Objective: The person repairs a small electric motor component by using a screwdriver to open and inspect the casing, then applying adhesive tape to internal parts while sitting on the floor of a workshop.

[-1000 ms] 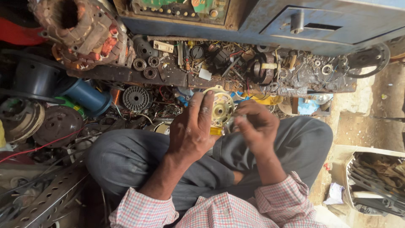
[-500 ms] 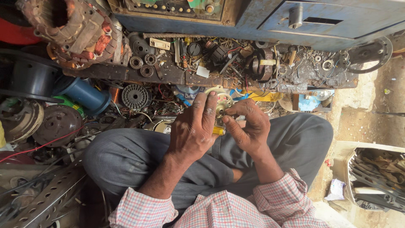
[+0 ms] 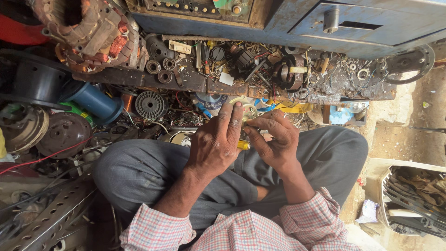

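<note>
One head-worn view looks steeply down, close over the lap, probably facing the cluttered bench (image 3: pixel 139 79)

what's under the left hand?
The left hand covers most of a round pale metal part, which shows only past the fingertips, and a yellow tool handle that sticks out by the thumb. The right hand pinches the same part. The rest is hidden; grey trousers lie below.

Soft, even daylight is illuminating the scene; shadows are staying faint, focus is holding sharp, and wide-angle distortion is bending the edges.
</note>
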